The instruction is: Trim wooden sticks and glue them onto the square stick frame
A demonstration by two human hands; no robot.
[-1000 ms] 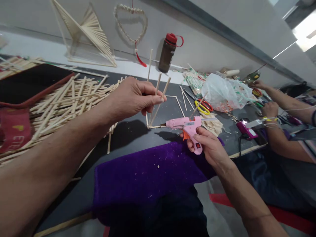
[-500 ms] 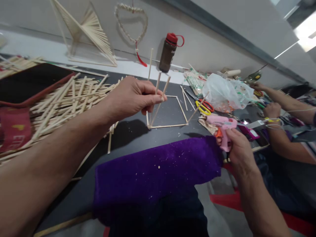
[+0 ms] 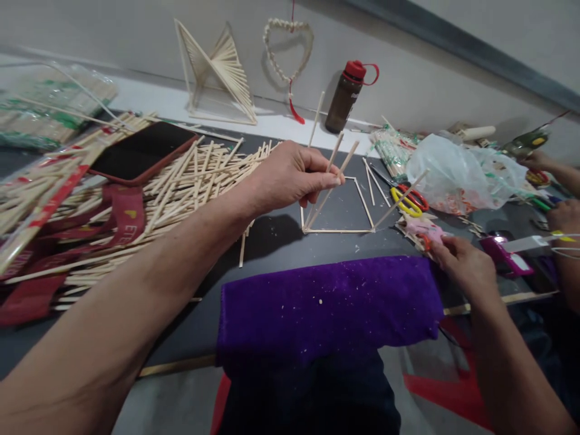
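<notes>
Nearest, at bottom centre, a purple cloth (image 3: 330, 308) flecked with pale crumbs drapes over the table edge, perhaps to shield the person's lap. Right of centre, the right hand (image 3: 469, 266) has its fingers closed around a pink glue gun (image 3: 423, 228), beside or on pale wood scraps; contact is unclear.

At the centre, a square frame (image 3: 338, 231) of thin sticks lies flat on the dark table. Above it, the left hand (image 3: 294, 178) pinches two slanting sticks (image 3: 350, 155) between thumb and fingers, their lower ends meeting at the frame's front left corner, apparently to steady them there. Another stick leans outward from the front right corner.

A heap of loose sticks (image 3: 208, 163) fills the left, within reach, with a phone (image 3: 145, 151) on top. Right of the frame lie scissors (image 3: 411, 212) and a plastic bag (image 3: 466, 169); a co-worker's hand (image 3: 562, 214) shows at the right edge. Farthest, along the wall, stand a stick sculpture (image 3: 222, 75) and a red-capped bottle (image 3: 343, 99).
</notes>
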